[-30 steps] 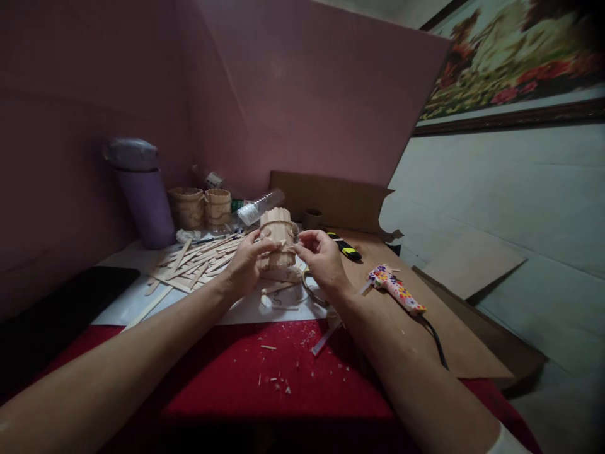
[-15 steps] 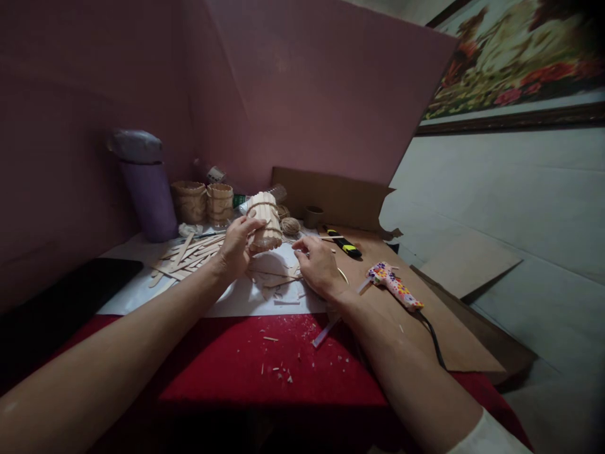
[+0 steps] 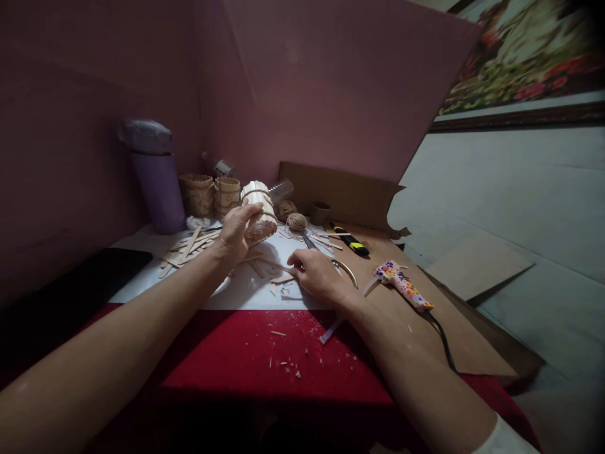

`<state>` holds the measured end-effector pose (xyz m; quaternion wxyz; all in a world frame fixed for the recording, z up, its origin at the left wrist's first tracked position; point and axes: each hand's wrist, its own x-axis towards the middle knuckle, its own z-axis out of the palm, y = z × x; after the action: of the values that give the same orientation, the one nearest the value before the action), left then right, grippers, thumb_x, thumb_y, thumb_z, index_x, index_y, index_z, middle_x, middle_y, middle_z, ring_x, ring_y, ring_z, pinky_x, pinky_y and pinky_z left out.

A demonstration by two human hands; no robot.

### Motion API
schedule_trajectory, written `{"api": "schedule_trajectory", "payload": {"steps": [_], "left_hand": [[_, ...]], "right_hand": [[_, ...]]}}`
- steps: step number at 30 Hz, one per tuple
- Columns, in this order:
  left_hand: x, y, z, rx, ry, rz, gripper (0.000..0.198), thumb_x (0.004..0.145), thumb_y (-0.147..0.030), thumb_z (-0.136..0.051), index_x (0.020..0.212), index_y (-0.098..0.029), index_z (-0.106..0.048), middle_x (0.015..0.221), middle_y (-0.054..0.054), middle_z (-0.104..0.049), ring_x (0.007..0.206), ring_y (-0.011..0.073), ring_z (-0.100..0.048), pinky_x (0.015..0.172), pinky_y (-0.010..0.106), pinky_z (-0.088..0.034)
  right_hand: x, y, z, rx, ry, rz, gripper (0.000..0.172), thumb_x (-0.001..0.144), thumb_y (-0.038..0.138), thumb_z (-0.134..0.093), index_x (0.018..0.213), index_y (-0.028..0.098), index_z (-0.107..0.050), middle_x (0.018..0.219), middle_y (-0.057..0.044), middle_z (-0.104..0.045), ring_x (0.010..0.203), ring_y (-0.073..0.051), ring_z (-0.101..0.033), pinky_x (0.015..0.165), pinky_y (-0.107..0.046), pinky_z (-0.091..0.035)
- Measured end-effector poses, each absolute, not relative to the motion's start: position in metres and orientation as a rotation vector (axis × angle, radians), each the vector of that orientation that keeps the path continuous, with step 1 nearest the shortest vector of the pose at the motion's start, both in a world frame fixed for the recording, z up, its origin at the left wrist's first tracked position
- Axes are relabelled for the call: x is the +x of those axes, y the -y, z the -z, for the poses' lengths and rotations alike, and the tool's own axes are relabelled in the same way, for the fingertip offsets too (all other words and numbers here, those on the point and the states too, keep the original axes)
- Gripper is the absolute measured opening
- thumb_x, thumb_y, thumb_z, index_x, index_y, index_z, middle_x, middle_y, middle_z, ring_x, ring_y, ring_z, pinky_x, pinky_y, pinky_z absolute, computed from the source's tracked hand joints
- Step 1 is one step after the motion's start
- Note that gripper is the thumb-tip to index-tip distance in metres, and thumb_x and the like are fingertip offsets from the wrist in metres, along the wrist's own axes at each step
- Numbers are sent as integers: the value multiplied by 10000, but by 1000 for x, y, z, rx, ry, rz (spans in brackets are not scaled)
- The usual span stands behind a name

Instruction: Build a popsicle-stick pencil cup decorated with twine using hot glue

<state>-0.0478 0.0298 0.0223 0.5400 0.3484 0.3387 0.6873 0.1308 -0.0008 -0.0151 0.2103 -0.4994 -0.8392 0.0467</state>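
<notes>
My left hand is wrapped round a small cup covered in pale wooden craft sticks, with twine bands around it. The cup is tilted above the table, its clear plastic end towards me. Low over the white paper, my right hand has its thumb and fingers closed on the end of a thin craft stick. Scissors with gold-coloured handles lie partly hidden beside and behind this hand. Left of the cup is a pile of loose craft sticks.
Behind stand two stick-covered cups, a purple tumbler and twine balls. On the cardboard at right lie a black-yellow utility knife and a flower-patterned glue gun with its cord. Wood scraps dot the red cloth.
My right hand has lowered to the paper and closed on a craft stick. The cup, in my left hand, has shifted slightly left and tilted. The camera view has moved a little.
</notes>
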Motion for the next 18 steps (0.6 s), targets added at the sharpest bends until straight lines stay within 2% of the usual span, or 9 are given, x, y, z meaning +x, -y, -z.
{"api": "schedule_trajectory", "payload": {"steps": [3, 6, 8, 11, 14, 18], "left_hand": [[-50, -31, -22, 802, -820, -1661, 280, 583, -266, -751, 797, -141, -621, 725, 45, -668, 590, 155, -599, 530, 287, -545], [-51, -32, -22, 782, -852, -1656, 263, 578, -250, -744, 783, -146, -616, 706, 43, -659, 579, 156, -591, 521, 285, -532], [-51, -32, -22, 773, -874, -1643, 271, 571, -250, -738, 791, -145, -619, 705, 44, -658, 579, 163, -590, 535, 304, -539], [-51, -32, -21, 781, -878, -1635, 297, 556, -250, -742, 806, -146, -622, 715, 43, -657, 597, 173, -601, 566, 323, -551], [-51, -33, -19, 800, -884, -1618, 310, 553, -266, -744, 812, -148, -621, 712, 46, -659, 601, 181, -612, 572, 325, -551], [-50, -34, -16, 825, -885, -1608, 307, 551, -280, -743, 796, -137, -627, 673, 38, -646, 561, 162, -595, 537, 297, -535]], "right_hand": [[130, 3, 13, -1357, 2322, -85, 160, 856, 89, -634, 971, 162, -719, 970, -110, -700, 930, -234, -587, 807, -351, -420], [129, 7, 10, -1133, 2421, -129, 132, 831, 111, -685, 929, 188, -729, 995, -81, -660, 959, -212, -565, 851, -337, -423], [128, 9, 9, -1009, 2516, -176, 129, 809, 98, -699, 872, 206, -733, 970, -61, -650, 935, -199, -554, 833, -319, -425], [128, 10, 10, -1060, 2571, -103, 162, 818, 60, -652, 836, 199, -734, 892, -68, -649, 894, -213, -537, 807, -333, -417], [128, 10, 11, -1102, 2502, -33, 172, 838, 73, -635, 903, 193, -740, 912, -82, -640, 895, -219, -529, 811, -344, -419], [125, 12, 10, -818, 2603, -165, 209, 822, 107, -690, 970, 237, -760, 1000, -61, -630, 921, -199, -531, 808, -312, -439]]}}
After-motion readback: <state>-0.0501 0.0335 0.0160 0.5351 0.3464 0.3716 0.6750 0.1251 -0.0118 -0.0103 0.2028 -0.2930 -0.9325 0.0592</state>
